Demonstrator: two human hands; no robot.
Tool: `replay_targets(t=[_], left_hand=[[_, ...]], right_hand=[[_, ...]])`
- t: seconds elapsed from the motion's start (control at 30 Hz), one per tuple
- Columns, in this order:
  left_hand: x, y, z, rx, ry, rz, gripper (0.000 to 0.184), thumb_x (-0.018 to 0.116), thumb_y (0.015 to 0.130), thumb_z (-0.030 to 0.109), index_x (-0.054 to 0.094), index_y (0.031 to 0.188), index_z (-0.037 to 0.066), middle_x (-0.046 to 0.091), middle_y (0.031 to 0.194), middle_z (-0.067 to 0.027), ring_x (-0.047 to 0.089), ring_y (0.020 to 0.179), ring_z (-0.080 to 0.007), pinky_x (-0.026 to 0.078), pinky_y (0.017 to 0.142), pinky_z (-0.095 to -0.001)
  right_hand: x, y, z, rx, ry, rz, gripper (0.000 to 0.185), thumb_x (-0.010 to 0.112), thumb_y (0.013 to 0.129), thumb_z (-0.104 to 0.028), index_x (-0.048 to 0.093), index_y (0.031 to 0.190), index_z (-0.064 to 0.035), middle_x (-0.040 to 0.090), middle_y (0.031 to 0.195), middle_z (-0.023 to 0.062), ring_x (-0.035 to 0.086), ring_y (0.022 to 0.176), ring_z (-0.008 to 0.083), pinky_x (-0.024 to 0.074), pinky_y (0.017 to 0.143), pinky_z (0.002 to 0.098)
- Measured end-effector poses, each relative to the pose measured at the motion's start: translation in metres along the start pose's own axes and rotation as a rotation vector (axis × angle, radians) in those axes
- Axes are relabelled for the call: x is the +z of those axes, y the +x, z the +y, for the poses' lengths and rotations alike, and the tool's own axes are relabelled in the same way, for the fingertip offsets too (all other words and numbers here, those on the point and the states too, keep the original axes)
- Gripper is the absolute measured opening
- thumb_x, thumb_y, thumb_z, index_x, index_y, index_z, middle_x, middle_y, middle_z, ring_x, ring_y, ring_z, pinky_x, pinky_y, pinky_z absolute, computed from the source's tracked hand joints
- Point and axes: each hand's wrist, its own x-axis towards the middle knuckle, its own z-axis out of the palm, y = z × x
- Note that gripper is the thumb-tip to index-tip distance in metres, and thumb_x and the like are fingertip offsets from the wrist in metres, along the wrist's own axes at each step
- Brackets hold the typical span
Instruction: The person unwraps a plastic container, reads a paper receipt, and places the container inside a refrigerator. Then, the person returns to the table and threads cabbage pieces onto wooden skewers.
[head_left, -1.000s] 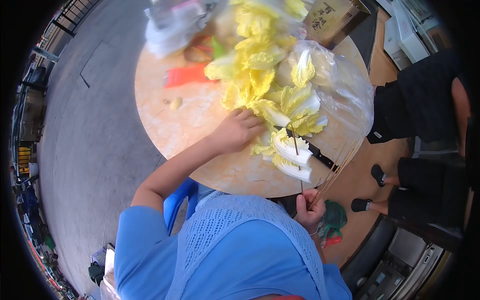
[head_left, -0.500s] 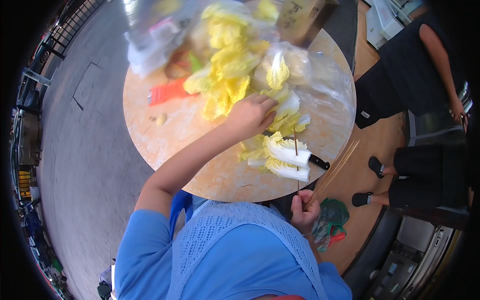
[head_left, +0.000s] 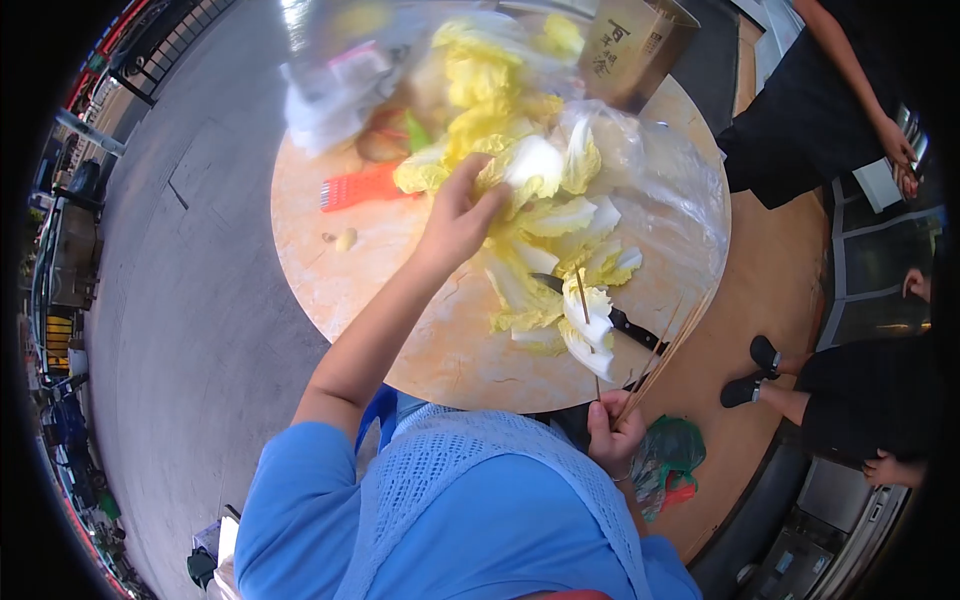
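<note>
My left hand reaches over the round table, its fingers closed on the edge of a yellow-and-white napa cabbage leaf near the leaf pile. My right hand, low at the table's near edge, grips a bundle of thin wooden skewers. One separate skewer stands up from its fingertips with cabbage leaf pieces threaded on it. Behind those pieces lies a knife with a black handle, partly covered by leaves. More loose cabbage leaves lie between the hands.
The round table carries an orange-red comb-like item, clear plastic bags and a cardboard box. A green plastic bag hangs or lies below right. People in dark clothes stand at the right.
My left hand has moved up and left from the nearer leaves and now grips a leaf by the pile. The threaded pieces have turned on the skewer. The whole view has shifted slightly.
</note>
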Motion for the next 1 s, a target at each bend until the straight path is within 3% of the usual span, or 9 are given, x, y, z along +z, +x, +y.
replay_targets(t=[0.03,0.07,0.13,0.2,0.23,0.33,0.47,0.57,1.0], left_hand=[[-0.014,-0.014,0.011,-0.003,-0.001,0.027,0.022,0.049,0.089,0.004,0.049,0.110,-0.001,0.060,0.092,-0.0094,0.061,0.080,-0.0118,0.047,0.068,-0.0241],[-0.037,-0.025,0.001,0.062,0.194,0.103,0.028,0.050,0.085,-0.001,0.049,0.113,0.001,0.061,0.095,-0.0103,0.063,0.081,-0.0199,0.049,0.068,-0.0293],[-0.079,-0.050,-0.009,0.405,0.958,0.170,0.037,0.054,0.079,-0.003,0.050,0.115,0.004,0.060,0.102,-0.0112,0.061,0.089,-0.0283,0.048,0.075,-0.0353],[-0.102,-0.079,-0.017,0.401,1.340,0.120,0.042,0.058,0.075,0.002,0.052,0.116,0.008,0.056,0.113,-0.0110,0.054,0.101,-0.0317,0.044,0.084,-0.0396],[-0.104,-0.096,-0.021,0.261,1.401,0.053,0.038,0.058,0.082,0.012,0.051,0.119,0.008,0.053,0.121,-0.0115,0.050,0.110,-0.0293,0.039,0.090,-0.0413],[-0.107,-0.118,-0.028,0.351,1.458,0.006,0.037,0.061,0.082,0.021,0.054,0.116,0.008,0.053,0.119,-0.0121,0.051,0.106,-0.0308,0.040,0.089,-0.0416],[-0.121,-0.099,-0.038,0.282,1.249,0.054,0.032,0.063,0.080,0.020,0.057,0.108,0.006,0.055,0.114,-0.0132,0.052,0.103,-0.0316,0.042,0.088,-0.0410],[-0.115,-0.085,-0.040,0.229,1.088,0.058,0.028,0.066,0.074,0.013,0.058,0.099,0.003,0.056,0.105,-0.0144,0.055,0.097,-0.0323,0.046,0.083,-0.0388],[-0.114,-0.095,-0.050,0.202,0.973,0.166,0.027,0.065,0.073,0.007,0.057,0.098,0.001,0.057,0.098,-0.0149,0.055,0.095,-0.0311,0.047,0.081,-0.0373]], right_hand=[[0.003,0.005,-0.002,-0.002,0.006,-0.028,0.012,0.062,0.083,-0.007,0.053,0.089,-0.0006,0.052,0.061,-0.0013,0.045,0.054,0.0029,0.0350,0.049,0.0182],[0.007,0.011,-0.006,-0.020,0.010,-0.167,0.012,0.061,0.084,-0.007,0.054,0.089,-0.0001,0.052,0.061,-0.0011,0.045,0.053,0.0032,0.0353,0.049,0.0186],[0.018,0.023,-0.014,-0.035,0.014,-0.337,0.011,0.061,0.084,-0.007,0.054,0.089,0.0004,0.053,0.060,-0.0009,0.046,0.053,0.0034,0.0355,0.048,0.0189],[0.038,0.034,-0.021,0.137,0.167,-0.498,0.010,0.059,0.085,-0.006,0.054,0.089,0.0012,0.052,0.060,-0.0007,0.045,0.052,0.0038,0.0360,0.047,0.0199],[0.050,0.038,-0.018,0.198,0.209,-0.518,0.009,0.057,0.087,-0.007,0.054,0.090,0.0016,0.052,0.060,-0.0008,0.045,0.051,0.0042,0.0359,0.046,0.0208],[0.077,0.049,0.004,0.212,-0.031,-0.560,0.011,0.057,0.087,-0.010,0.054,0.089,0.0009,0.052,0.058,0.0008,0.046,0.051,0.0053,0.0364,0.046,0.0230],[0.091,0.050,0.008,0.051,-0.330,-0.511,0.011,0.057,0.086,-0.011,0.056,0.088,-0.0008,0.053,0.056,0.0106,0.051,0.047,0.0170,0.0397,0.046,0.0316],[0.096,0.051,0.010,-0.011,-0.359,-0.478,0.011,0.058,0.086,-0.011,0.056,0.088,-0.0004,0.047,0.055,0.0027,0.042,0.050,0.0070,0.0356,0.045,0.0260],[0.103,0.051,0.018,0.037,-0.296,-0.432,0.010,0.060,0.084,-0.009,0.058,0.088,-0.0005,0.047,0.056,-0.0009,0.040,0.051,0.0052,0.0345,0.045,0.0243]])
